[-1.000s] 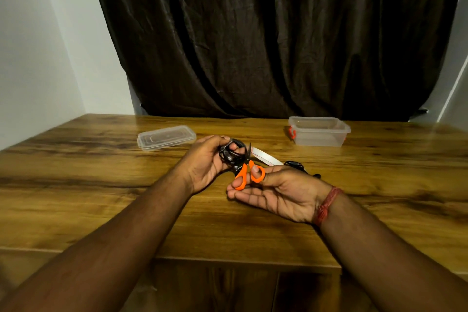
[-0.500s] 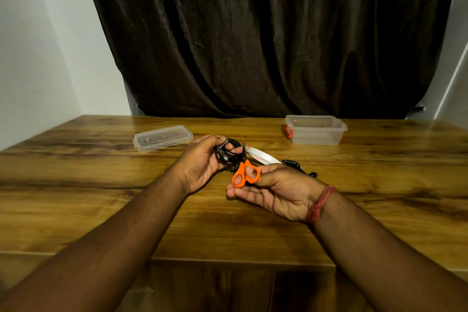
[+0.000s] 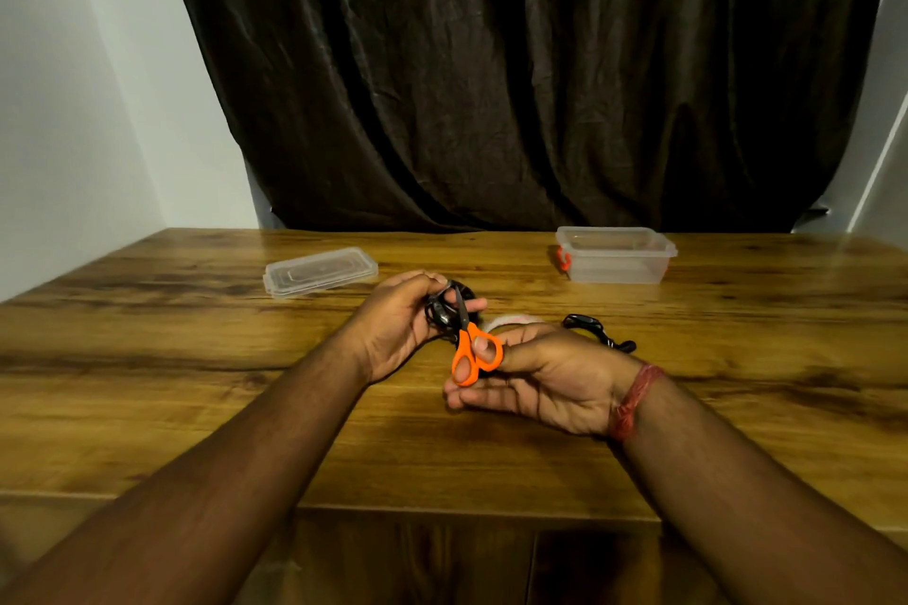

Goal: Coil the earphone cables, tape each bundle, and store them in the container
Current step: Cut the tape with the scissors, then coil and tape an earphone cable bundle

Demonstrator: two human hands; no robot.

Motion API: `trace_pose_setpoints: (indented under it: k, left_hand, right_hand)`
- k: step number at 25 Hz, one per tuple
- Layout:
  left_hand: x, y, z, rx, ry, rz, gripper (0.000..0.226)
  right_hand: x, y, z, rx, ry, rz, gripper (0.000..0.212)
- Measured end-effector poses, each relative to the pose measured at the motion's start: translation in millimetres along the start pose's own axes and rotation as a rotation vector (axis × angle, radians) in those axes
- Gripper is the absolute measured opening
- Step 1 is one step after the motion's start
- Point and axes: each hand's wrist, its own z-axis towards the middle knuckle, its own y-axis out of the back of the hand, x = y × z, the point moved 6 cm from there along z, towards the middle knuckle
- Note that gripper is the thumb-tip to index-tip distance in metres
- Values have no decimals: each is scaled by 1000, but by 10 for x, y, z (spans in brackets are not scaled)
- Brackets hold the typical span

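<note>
I take this for a plain room in a home, set up as a small work corner. A wood-grain bench [image 3: 196,408] stands against bare white walls [image 3: 73,113], and a heavy dark brown curtain [image 3: 516,74] hangs behind it. Household bits sit on top: a clear plastic container [image 3: 614,255] and its lid [image 3: 319,270].

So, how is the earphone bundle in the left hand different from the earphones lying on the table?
The earphone bundle is gripped in the left hand, off the table; the other earphones lie on the wood, untouched, behind the right hand. The held one is a tight coil, with the orange scissors at it; the other one spreads out loosely. Both are black.
</note>
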Motion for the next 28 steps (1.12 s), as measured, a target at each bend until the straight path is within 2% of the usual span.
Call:
trace_pose_setpoints:
  k: [2, 4, 5, 7, 8, 9, 10, 12, 17, 21, 23, 25, 27, 28]
  left_hand:
    - [-15, -10, 8, -9, 2, 15, 22]
    - [-49, 5, 12, -15, 7, 23, 20]
    - [-71, 24, 9, -19, 7, 31, 19]
    - [-104, 95, 2, -39, -2, 61, 20]
    - [-111, 131, 1, -48, -7, 81, 21]
    - [-112, 162, 0, -54, -11, 98, 22]
    - [-111, 187, -4, -58, -15, 108, 23]
    - [-113, 224, -13, -69, -31, 110, 24]
    - [-105, 272, -9, -93, -74, 103, 25]
    - [-55, 216, 39, -86, -71, 105, 26]
    - [-58, 196, 48, -82, -70, 106, 26]
    - [-63, 199, 42, -80, -71, 111, 26]
    - [-55, 204, 39, -78, -70, 112, 25]
    - [-45, 202, 43, -78, -68, 109, 25]
  right_hand:
    - [94, 14, -148, -49, 44, -90, 31]
    - [291, 165, -412, -219, 88, -217, 33]
    - [412, 312, -569, -342, 91, -372, 31]
    - [673, 763, -872, -649, -11, -940, 17]
    - [772, 1005, -986, -778, -125, -1243, 15]
    - [817, 1225, -1066, -861, -271, -1469, 20]
    - [811, 1390, -1119, -898, -415, -1592, 26]
    - [769, 1556, -1160, -903, -579, -1671, 28]
    - [832, 1608, -1204, -903, -597, -1694, 24]
    - [802, 1607, -1315, -907, -690, -1751, 32]
    - [846, 1430, -1294, -971, -613, -1832, 39]
    - [878, 1094, -1099, -1008, -332, -1914, 36]
    - [725, 686, -784, -852, 37, -1872, 33]
    - [602, 519, -635, -739, 132, -1811, 33]
